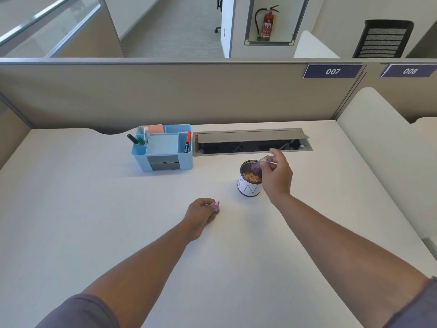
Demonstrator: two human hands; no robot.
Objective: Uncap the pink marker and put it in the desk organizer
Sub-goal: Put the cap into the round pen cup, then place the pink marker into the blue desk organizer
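The right hand (276,176) has its grip closed on the pink marker (259,164), blurred and tilted over the mesh pen cup (249,183) just beside it. The left hand (201,215), nearer the person, rests on the white bench (94,209) with its grip pinching the marker's cap (216,205). The blue desk organizer (163,147) stands beyond and left of both hands, well apart.

The desk (94,209) lies bare across its front and left parts. Near the back edge the blue organizer (163,150) stands, its compartments partly filled by 4 markers. Just right of it the open cable hatch (250,143) gapes. The mesh cup (249,181) stands between hatch and front edge.
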